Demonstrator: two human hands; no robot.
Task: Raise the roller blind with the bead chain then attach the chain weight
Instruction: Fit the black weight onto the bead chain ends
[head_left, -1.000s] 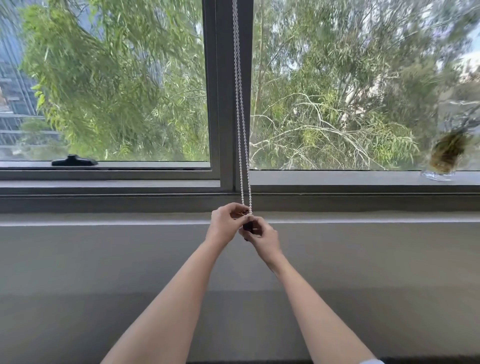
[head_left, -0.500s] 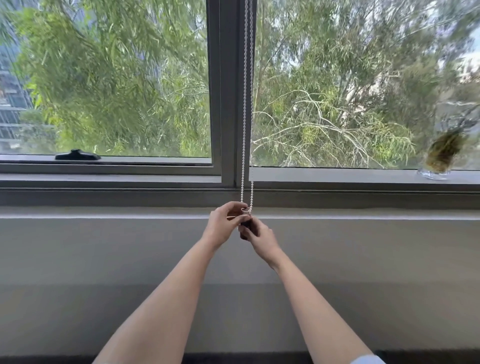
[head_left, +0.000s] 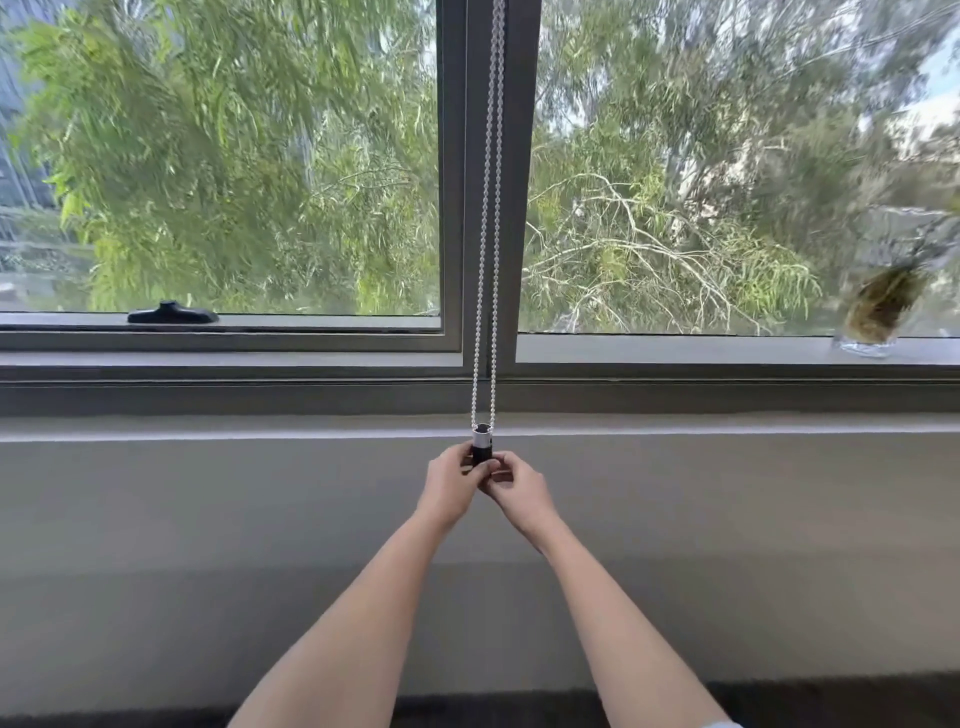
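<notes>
**Both hands on chain weight at bottom of bead chain loop**

Head view:

- White bead chain (head_left: 487, 218) is hanging as two strands down the front of the grey metal window mullion (head_left: 453, 171), running out of frame at the top. Strands are staying close together and converging toward the bottom.
- Small cylindrical chain weight with a black body and silver top collar (head_left: 481, 443) is sitting at the bottom of the loop, level with the pale grey ledge (head_left: 208, 431) below the window frame. Both strands are entering the silver collar. Weight is standing roughly upright.
- Left hand (head_left: 451, 486) is closing around the lower left side of the weight, fingertips pinching the black body.
- Right hand (head_left: 519, 486) is pinching the lower right side of the weight, fingers curled in narrow. Bottom of the weight is hidden between the two hands, so exact finger contact there cannot be told.
- Both bare forearms are reaching up from the lower frame edge and converging at the weight.
- Black window latch handle (head_left: 172, 314) is lying on the left sash's lower rail, well apart from the hands.
- Clear glass jar holding brownish-green plant matter (head_left: 878, 312) is sitting at far right on the sill; blurred.
- Green trees are filling both panes. Blind fabric is not showing anywhere in frame.
</notes>
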